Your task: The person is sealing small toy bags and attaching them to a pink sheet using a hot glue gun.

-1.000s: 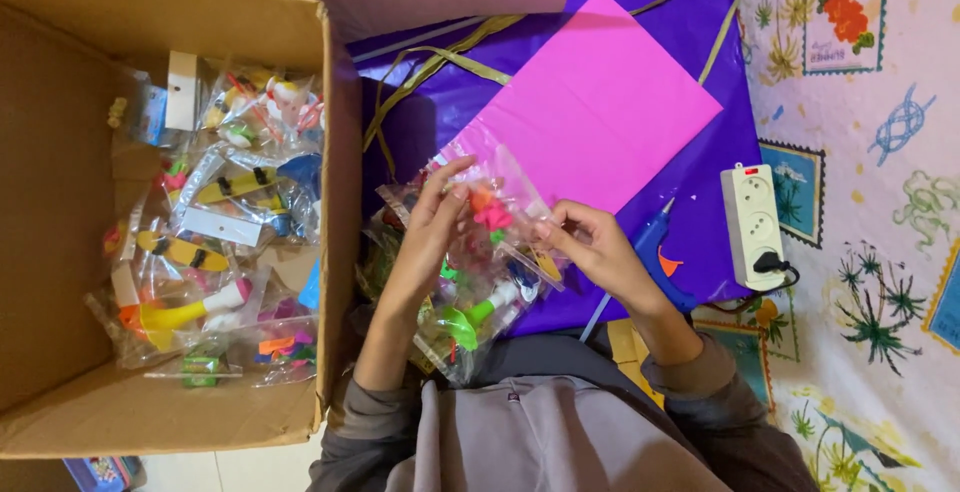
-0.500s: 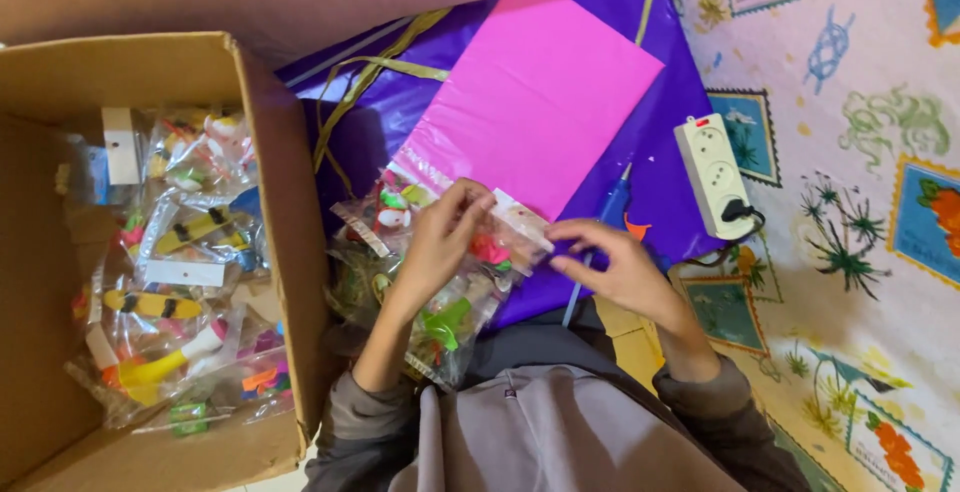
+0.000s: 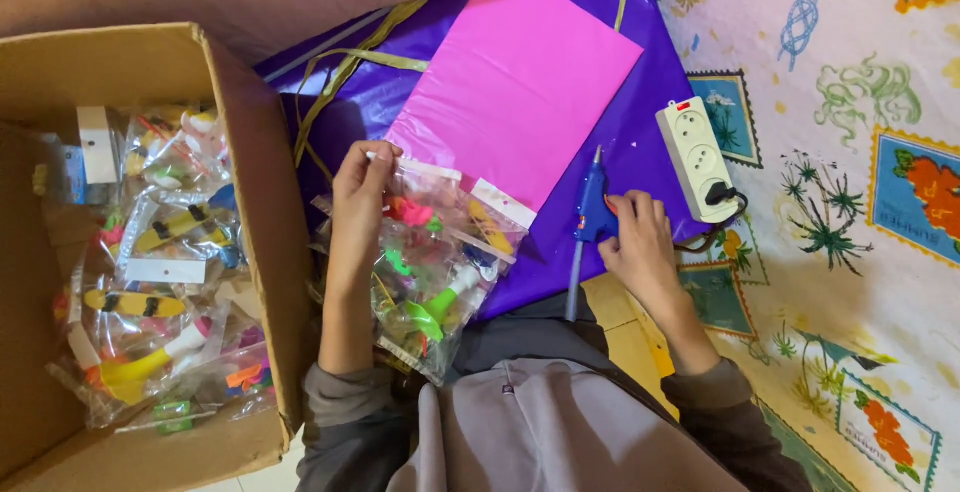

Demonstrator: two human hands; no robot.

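The clear plastic toy packet (image 3: 440, 252), filled with bright small toys in pink, green and yellow, lies in the person's lap area over the near edge of the purple sheet (image 3: 620, 82). The left hand (image 3: 358, 202) pinches its white header strip at the top corner, thumb and fingers closed on the strip. More such packets lie heaped under and beside it.

The right hand (image 3: 640, 242) is away from the packet and rests on the blue glue gun (image 3: 592, 214), which lies on the purple sheet with its nozzle pointing away from the person and a glue stick trailing toward the body. The fingers curl over the gun's handle; whether they have gripped it fully or only touch it cannot be told. Judging by this, the step in hand looks like taking up the gun while the packet is held ready. The next move would call for a firm grip on the handle and care with the hot tip near the thin plastic.

A pink paper sheet (image 3: 520, 82) lies on the purple one, just beyond the packet. A white power strip (image 3: 697, 157) sits right of the gun, its cord (image 3: 735, 212) running close to the right hand and able to snag. The cardboard box (image 3: 250, 132) of more packets stands at the left.
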